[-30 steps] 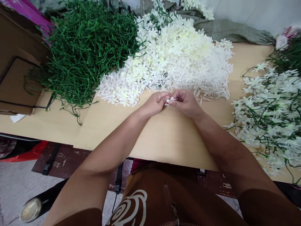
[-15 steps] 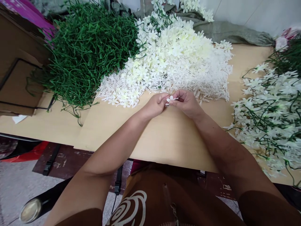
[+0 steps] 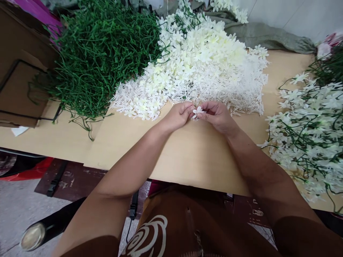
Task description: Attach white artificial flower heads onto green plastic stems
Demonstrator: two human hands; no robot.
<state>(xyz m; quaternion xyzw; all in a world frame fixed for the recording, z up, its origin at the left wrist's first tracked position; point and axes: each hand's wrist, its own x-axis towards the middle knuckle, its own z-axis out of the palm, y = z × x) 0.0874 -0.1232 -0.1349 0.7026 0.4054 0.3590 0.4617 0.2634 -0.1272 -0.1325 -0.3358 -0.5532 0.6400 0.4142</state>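
Note:
My left hand (image 3: 177,116) and my right hand (image 3: 217,116) meet fingertip to fingertip over the wooden table (image 3: 187,157). Both pinch one small white plastic flower (image 3: 197,112) between them. Just beyond my fingers lies a big heap of loose white flowers (image 3: 198,67). A mound of green plastic stems (image 3: 102,53) fills the far left. On the right lie stems with white flowers fitted on them (image 3: 311,128).
A brown cardboard box (image 3: 18,75) stands at the left edge of the table. Grey-green cloth (image 3: 268,35) lies at the back against a white wall. Below the table's near edge are a dark bench, a red object (image 3: 29,173) and a shiny can (image 3: 33,235) on the floor.
The white flower has turned between my fingertips so that its petals now show more fully. My hands stay in nearly the same place.

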